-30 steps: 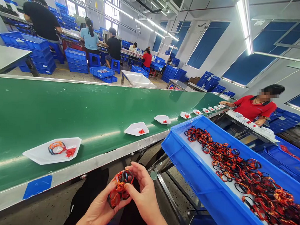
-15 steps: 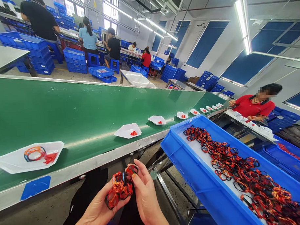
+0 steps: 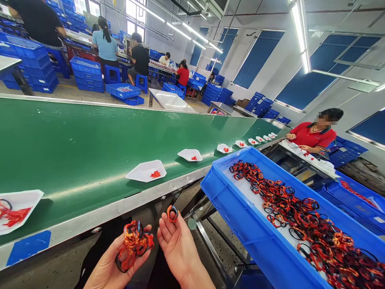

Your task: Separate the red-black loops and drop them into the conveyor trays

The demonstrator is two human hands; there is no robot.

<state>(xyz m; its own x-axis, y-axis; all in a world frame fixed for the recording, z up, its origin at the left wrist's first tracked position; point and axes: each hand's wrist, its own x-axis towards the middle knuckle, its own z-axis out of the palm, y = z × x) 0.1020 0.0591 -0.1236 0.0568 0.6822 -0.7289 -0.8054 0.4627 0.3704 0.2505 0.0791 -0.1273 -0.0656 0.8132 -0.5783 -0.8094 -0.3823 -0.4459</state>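
My left hand (image 3: 113, 265) is closed around a clump of red, orange and black rings (image 3: 133, 245), which look like small bracelets. Just to its right, my right hand (image 3: 180, 248) pinches a single ring (image 3: 172, 213) between thumb and finger, apart from the clump. Beyond both hands, a white tray (image 3: 146, 173) with a small red piece (image 3: 155, 174) rests on the green belt (image 3: 85, 135). Another white tray (image 3: 33, 200), cut off by the left edge, holds a ring and red pieces.
A blue crate (image 3: 246, 227) with many similar rings (image 3: 289, 204) stands at my right. Several more white trays (image 3: 189, 154) line the belt into the distance. A person in red (image 3: 315, 134) sits farther along the belt; other people work in the background among stacked blue crates.
My hands have moved apart, and one ring is now separate from the clump, in my right hand. The trays on the belt have shifted left in view.
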